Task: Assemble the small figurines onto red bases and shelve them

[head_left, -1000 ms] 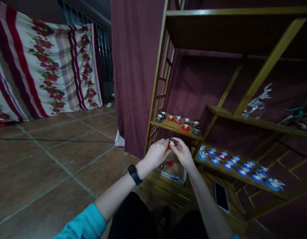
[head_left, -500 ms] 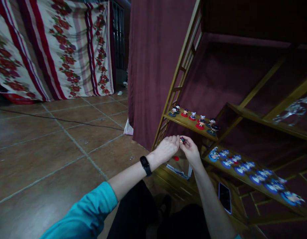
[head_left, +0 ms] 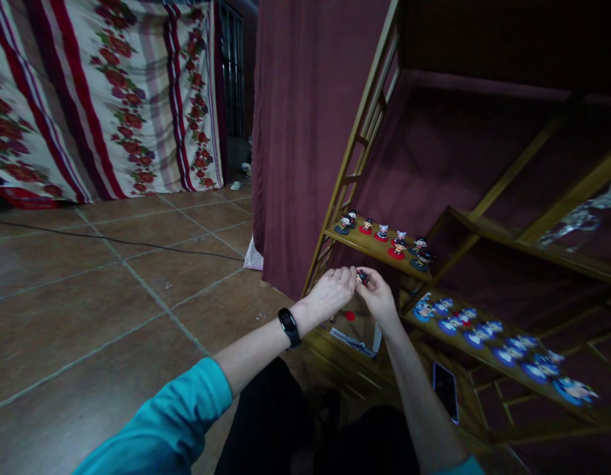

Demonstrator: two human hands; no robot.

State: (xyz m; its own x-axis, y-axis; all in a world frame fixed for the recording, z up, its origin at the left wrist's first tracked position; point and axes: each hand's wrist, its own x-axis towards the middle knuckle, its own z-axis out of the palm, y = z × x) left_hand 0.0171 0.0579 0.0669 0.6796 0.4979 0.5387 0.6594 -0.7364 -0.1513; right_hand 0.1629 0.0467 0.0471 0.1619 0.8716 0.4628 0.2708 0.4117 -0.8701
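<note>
In the head view, the right hand (head_left: pixel 381 300) pinches a tiny black-haired figurine (head_left: pixel 361 278) near the shelf (head_left: pixel 363 245); the left hand (head_left: pixel 331 295) curls against it (its grip I can't tell). Fingers now hide more of it than a second ago, so it seems unfinished.

The one camera, up on the head, peers forward and down, near the small shelf (head_left: pixel 369 244)'s front edge.

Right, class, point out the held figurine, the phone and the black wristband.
Held figurine (head_left: pixel 362 278): head view, on its head.
Phone (head_left: pixel 445 392): head view, middle of its dark screen.
Black wristband (head_left: pixel 288 321): head view, on its dark face.
</note>
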